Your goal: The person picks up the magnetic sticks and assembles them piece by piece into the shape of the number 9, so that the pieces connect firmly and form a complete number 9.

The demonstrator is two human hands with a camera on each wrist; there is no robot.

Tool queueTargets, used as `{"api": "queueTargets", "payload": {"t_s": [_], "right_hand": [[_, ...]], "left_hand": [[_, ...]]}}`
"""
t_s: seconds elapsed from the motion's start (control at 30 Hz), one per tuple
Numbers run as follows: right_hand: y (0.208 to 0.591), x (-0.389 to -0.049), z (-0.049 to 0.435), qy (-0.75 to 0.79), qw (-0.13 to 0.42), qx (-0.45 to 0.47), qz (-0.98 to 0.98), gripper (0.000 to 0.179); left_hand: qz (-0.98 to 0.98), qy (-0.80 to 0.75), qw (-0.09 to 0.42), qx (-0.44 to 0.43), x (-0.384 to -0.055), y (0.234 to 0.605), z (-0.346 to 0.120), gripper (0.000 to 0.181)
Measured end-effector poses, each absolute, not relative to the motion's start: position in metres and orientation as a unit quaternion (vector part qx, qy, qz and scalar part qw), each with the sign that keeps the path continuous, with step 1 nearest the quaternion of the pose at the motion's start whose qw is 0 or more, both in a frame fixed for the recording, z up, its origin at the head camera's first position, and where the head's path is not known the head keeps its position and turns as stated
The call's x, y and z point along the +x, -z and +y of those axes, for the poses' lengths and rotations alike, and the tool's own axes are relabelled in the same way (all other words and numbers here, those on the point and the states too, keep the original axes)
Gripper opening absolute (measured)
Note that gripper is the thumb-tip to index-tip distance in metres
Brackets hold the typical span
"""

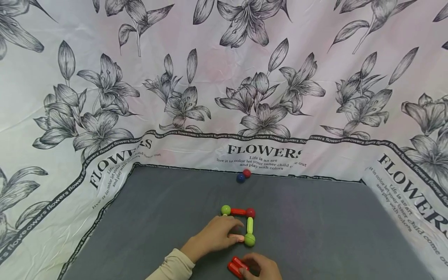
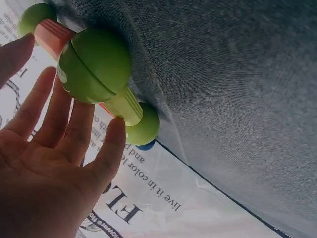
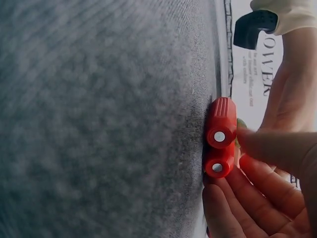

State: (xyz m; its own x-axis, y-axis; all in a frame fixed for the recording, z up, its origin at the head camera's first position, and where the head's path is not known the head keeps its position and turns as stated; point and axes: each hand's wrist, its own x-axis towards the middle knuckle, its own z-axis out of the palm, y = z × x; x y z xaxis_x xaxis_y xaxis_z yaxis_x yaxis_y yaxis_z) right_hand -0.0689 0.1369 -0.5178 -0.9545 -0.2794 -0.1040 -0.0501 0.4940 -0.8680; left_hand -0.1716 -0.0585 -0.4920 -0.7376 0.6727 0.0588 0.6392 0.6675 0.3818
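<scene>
A square of magnetic rods and balls lies on the dark grey table. Its far side is a red rod [image 1: 238, 211] between a green ball [image 1: 225, 210] and a red ball [image 1: 250, 212]; a yellow-green rod [image 1: 250, 225] runs down to another green ball [image 1: 249, 239]. Over the left side reaches my left hand [image 1: 215, 234], its thumb at the pink rod [image 1: 237, 237]. In the left wrist view its extended fingers touch a near green ball [image 2: 96, 65] and the rods beside it. Closer to me, my right hand [image 1: 261, 267] pinches two side-by-side red rods [image 3: 221, 134], silver discs on their ends.
A blue ball [image 1: 240, 177] and a red ball [image 1: 247, 173] sit together at the table's back edge. Behind and beside the table [image 1: 315, 225] hangs a flower-printed cloth [image 1: 196, 151]. A black device [image 3: 255, 27] is strapped to the left wrist.
</scene>
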Motion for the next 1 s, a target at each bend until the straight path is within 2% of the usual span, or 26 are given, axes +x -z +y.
{"api": "queueTargets", "payload": {"t_s": [0.23,0.53,0.73,1.0], "right_hand": [[0.5201,-0.0704,0.138,0.487,0.108,-0.113,0.86,0.022],[0.5205,-0.0708,0.1354,0.452,0.093,-0.132,0.877,0.021],[0.5216,-0.0695,0.133,0.445,0.062,-0.142,0.882,0.016],[0.5201,-0.0716,0.1329,0.441,0.076,-0.123,0.886,0.016]], "left_hand": [[0.912,-0.152,0.012,0.382,-0.1718,0.4953,-0.0569,0.027],[0.916,-0.144,0.033,0.372,-0.1703,0.4961,-0.0544,0.016],[0.915,-0.148,0.025,0.375,-0.1704,0.4954,-0.0541,0.014],[0.916,-0.152,0.024,0.372,-0.1724,0.4978,-0.0524,0.014]]}}
